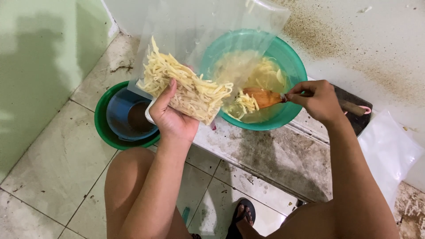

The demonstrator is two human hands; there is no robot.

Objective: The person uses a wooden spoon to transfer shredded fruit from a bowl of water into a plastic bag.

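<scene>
Bag: clear plastic, no label showing, held tilted above the desk's left end, its open mouth over the bowl; pale yellow strips fill its lower part.
Left hand: fingers curled around the bag's filled lower corner, thumb up along its side.
Right hand: fingers pinched around the handle of a wooden spoon, whose blade lies in the bowl.
Bowl: teal, round, on the desk, holding more strips in cloudy liquid.
Desk: low, grey, stained slab.
Bucket: green, on the tiled floor just left of the desk, with a blue tub inside.
Second bag: clear, lying flat at the right.
</scene>
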